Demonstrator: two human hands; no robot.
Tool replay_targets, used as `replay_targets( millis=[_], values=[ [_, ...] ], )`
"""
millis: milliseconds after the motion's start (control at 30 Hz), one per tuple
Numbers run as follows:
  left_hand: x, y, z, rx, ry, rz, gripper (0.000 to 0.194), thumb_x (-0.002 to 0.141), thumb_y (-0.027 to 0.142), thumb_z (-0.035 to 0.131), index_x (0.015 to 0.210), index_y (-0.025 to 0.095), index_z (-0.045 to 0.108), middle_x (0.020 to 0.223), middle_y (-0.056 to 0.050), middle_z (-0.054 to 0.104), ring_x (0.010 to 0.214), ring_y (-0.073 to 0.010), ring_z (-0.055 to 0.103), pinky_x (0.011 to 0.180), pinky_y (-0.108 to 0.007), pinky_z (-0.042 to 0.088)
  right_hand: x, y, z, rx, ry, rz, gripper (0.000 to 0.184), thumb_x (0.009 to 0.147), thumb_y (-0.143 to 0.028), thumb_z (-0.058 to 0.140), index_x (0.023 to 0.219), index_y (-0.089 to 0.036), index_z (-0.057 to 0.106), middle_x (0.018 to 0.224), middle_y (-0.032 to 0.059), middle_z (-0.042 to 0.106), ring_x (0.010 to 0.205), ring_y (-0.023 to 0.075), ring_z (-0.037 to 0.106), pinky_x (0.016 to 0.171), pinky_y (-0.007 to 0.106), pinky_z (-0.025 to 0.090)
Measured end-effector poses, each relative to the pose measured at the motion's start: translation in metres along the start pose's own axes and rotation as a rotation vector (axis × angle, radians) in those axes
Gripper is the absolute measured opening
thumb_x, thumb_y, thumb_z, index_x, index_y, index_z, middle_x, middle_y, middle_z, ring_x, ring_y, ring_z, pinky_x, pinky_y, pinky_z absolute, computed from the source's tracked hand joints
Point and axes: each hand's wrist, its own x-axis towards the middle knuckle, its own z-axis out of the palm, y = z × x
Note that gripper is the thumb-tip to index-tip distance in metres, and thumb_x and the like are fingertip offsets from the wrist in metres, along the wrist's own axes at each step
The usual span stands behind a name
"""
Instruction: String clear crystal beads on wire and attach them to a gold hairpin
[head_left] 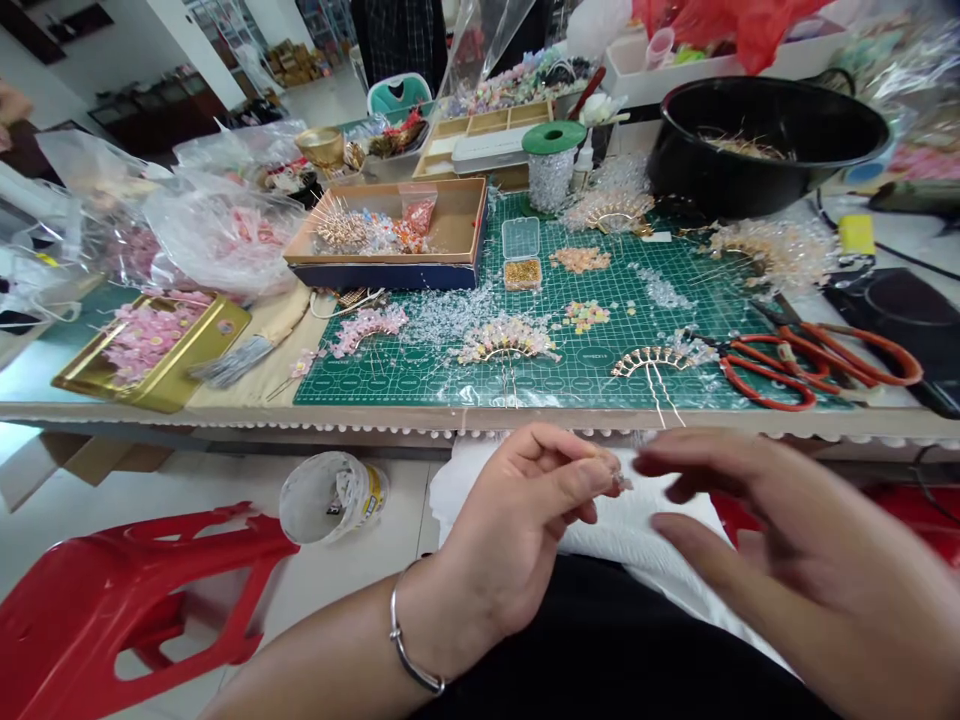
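Observation:
My left hand (525,510) is closed in a pinch over my lap, with a small clear beaded piece (621,480) showing at the fingertips. Its exact kind is too small to make out. Just to the right, my right hand (780,540) is blurred, thumb and fingers apart, with nothing visible between them. Beyond the hands, a green cutting mat (420,388) carries a beaded hair comb (510,340), a barer gold comb (652,360) with its prongs over the front edge, and a pink flower piece (367,330). Loose clear beads (442,318) lie scattered there.
Orange-handled scissors and pliers (810,360) lie at the mat's right. Behind stand a black basin (765,130), a bead spool (553,165) and a cardboard box (390,235). A gold tin (157,350) holds pink flowers. A red stool (142,600) and white bucket (334,498) are below left.

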Motion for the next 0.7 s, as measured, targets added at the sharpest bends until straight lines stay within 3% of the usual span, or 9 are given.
replay_targets(
  millis=[167, 367, 533, 700],
  values=[
    [0.002, -0.009, 0.000, -0.037, -0.030, -0.040, 0.020, 0.069, 0.019, 0.088, 0.076, 0.017, 0.069, 0.076, 0.002, 0.064, 0.072, -0.0089, 0.054, 0.070, -0.022, 0.040, 0.009, -0.004, 0.032, 0.292, -0.041, 0.058, 0.007, 0.096, -0.035, 0.065, 0.102, -0.034, 0.066, 0.098, -0.0012, 0.072, 0.090, 0.0177, 0.070, 0.072, 0.026, 0.059],
    [-0.002, -0.005, -0.005, 0.094, -0.102, -0.037, 0.022, 0.065, 0.015, 0.091, 0.080, 0.018, 0.075, 0.080, 0.001, 0.067, 0.078, -0.0101, 0.058, 0.070, -0.021, 0.044, 0.019, 0.007, 0.022, 0.690, -0.111, 0.272, 0.015, 0.091, -0.042, 0.073, 0.094, -0.027, 0.074, 0.090, 0.0013, 0.073, 0.083, 0.0173, 0.069, 0.071, 0.024, 0.059],
    [0.005, 0.004, -0.017, 0.295, -0.140, -0.119, 0.015, 0.074, 0.022, 0.086, 0.082, 0.015, 0.075, 0.075, -0.002, 0.069, 0.065, -0.0095, 0.060, 0.058, -0.020, 0.044, 0.029, 0.017, 0.003, 1.001, -0.373, 0.461, 0.016, 0.086, -0.037, 0.079, 0.087, -0.022, 0.075, 0.067, -0.0014, 0.069, 0.060, 0.0130, 0.065, 0.057, 0.022, 0.055],
    [0.018, 0.016, -0.021, 0.306, -0.230, -0.279, 0.034, 0.080, 0.047, 0.078, 0.080, 0.014, 0.072, 0.066, -0.003, 0.070, 0.050, -0.0088, 0.060, 0.041, -0.018, 0.034, 0.039, 0.027, -0.010, 1.076, -0.677, 0.489, 0.012, 0.086, -0.030, 0.081, 0.092, -0.021, 0.075, 0.069, -0.0013, 0.070, 0.057, 0.0097, 0.067, 0.054, 0.017, 0.052]
  ],
)
